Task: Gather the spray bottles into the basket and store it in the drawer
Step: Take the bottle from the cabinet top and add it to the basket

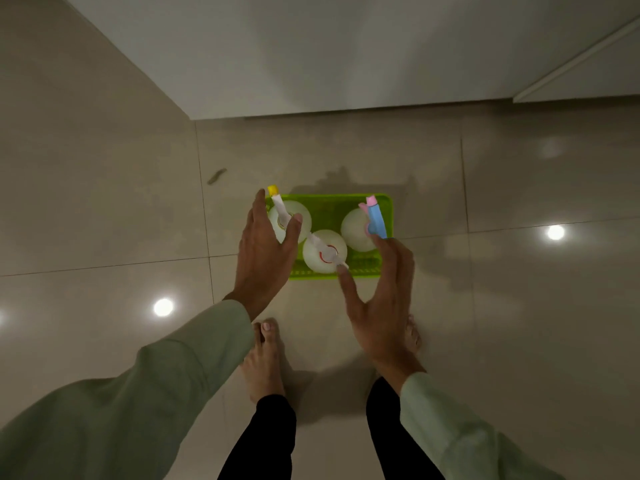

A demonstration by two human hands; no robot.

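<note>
A lime-green plastic basket sits on the tiled floor in front of my feet. Three white spray bottles stand upright in it: one with a yellow-tipped nozzle at the left, one with a white trigger and red ring in the middle front, one with a blue and pink trigger at the right. My left hand hovers open over the basket's left end, covering part of the yellow-tipped bottle. My right hand is open at the basket's front right corner, fingers apart and holding nothing.
White cabinet fronts rise just beyond the basket, with a panel edge at the upper right. My bare feet stand close behind the basket. A small dark scrap lies on the glossy tiles to the left.
</note>
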